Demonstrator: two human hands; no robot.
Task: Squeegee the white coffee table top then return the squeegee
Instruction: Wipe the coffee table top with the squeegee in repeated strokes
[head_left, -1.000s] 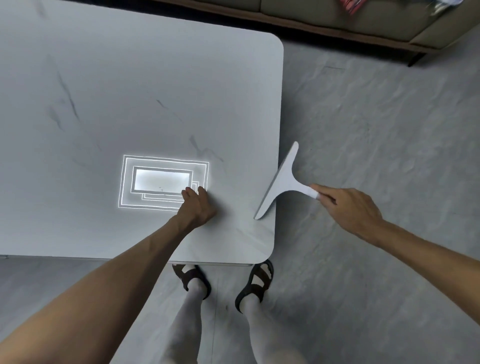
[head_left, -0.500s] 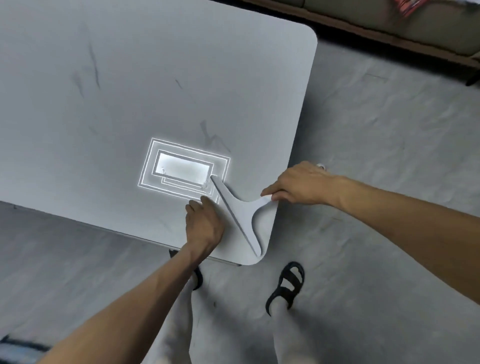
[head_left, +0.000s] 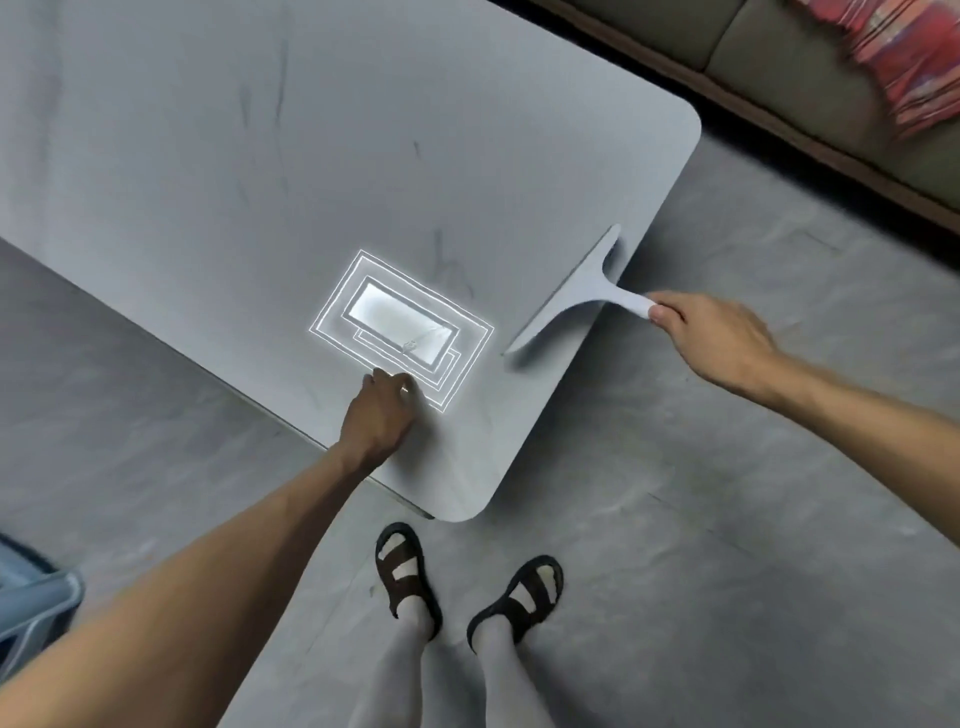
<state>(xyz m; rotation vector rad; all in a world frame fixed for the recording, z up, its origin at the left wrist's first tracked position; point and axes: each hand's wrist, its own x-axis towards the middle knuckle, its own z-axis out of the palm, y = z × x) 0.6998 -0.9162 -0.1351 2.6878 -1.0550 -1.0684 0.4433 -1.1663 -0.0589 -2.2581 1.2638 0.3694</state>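
The white coffee table top (head_left: 260, 171) with faint grey veins fills the upper left, its near right corner rounded. A white T-shaped squeegee (head_left: 574, 299) lies with its blade on the table by the right edge, the handle reaching out over the floor. My right hand (head_left: 711, 340) grips the end of that handle. My left hand (head_left: 382, 415) rests on the table near the front edge, fingers bent, just below a bright rectangular reflection of a ceiling light (head_left: 402, 322).
Grey floor (head_left: 727, 519) surrounds the table. A sofa (head_left: 831, 78) with a red striped cloth (head_left: 904, 57) runs along the top right. My sandalled feet (head_left: 467, 582) stand just off the table's near corner. A blue object (head_left: 31, 597) shows at the lower left edge.
The squeegee swept from the table's near corner beside my left hand out to the right edge, pulled by my right hand. My left hand stayed on the table.
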